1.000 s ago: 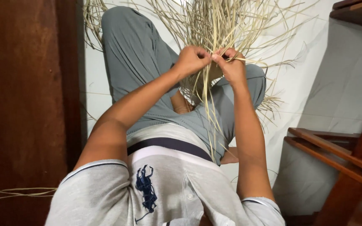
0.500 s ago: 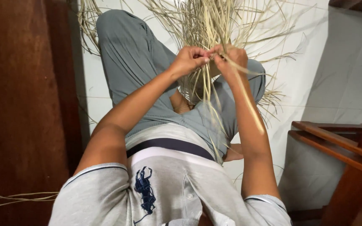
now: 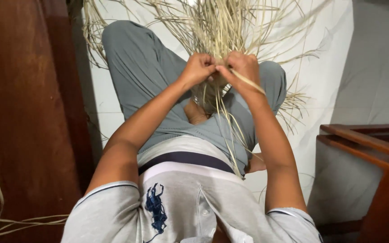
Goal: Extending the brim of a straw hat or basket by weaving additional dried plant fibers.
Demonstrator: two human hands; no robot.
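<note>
Both hands have shifted very little since a second ago: they sit a touch lower and closer together, and the camera has tilted slightly, so the knees sit lower in view.

Nearest: grey polo shirt (image 3: 190, 211) and forearms, elbows spread wide so the wrists meet in the middle over the lap. This posture looks chosen to keep the work centred and steady above the crossed legs in grey trousers (image 3: 149, 76).

Left hand (image 3: 199, 68): fingers curled shut, pinching the gathered knot of straw strands (image 3: 221, 31). Right hand (image 3: 244, 66): fingers also closed, thumb and forefinger nipping one strand that trails down and to the right across the wrist, likely held taut so it can be worked against the bundle. The two hands touch, knuckle to knuckle.

Strands sit at the hands, just above the knees; loose ends hang into the lap, and the rest fans outward beyond the hands over the white floor (image 3: 325, 90), free to spread.

Periphery: dark wooden panel (image 3: 19, 112) on the left with a few stray strands low down; wooden furniture frame (image 3: 365, 144) on the right.
</note>
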